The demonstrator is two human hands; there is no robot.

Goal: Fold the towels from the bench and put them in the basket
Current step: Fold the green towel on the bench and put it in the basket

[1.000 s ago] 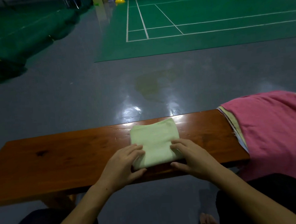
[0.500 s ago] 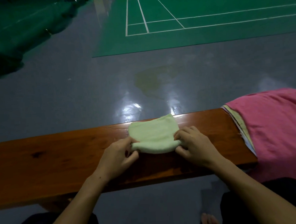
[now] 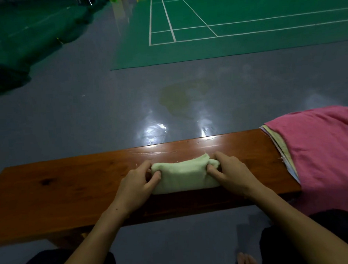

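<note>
Both hands, left hand [image 3: 138, 183] & right hand [image 3: 230, 174], pinch the green towel [image 3: 184, 177] ends w/ curled fingers; press the fold flat on the bench [image 3: 70, 185], edges aligned.

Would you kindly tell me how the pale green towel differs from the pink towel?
The pale green towel is folded small; the pink towel lies spread, overhanging the bench. The left hand and right hand grip the green; the pink is untouched. Both rest on the bench.
</note>
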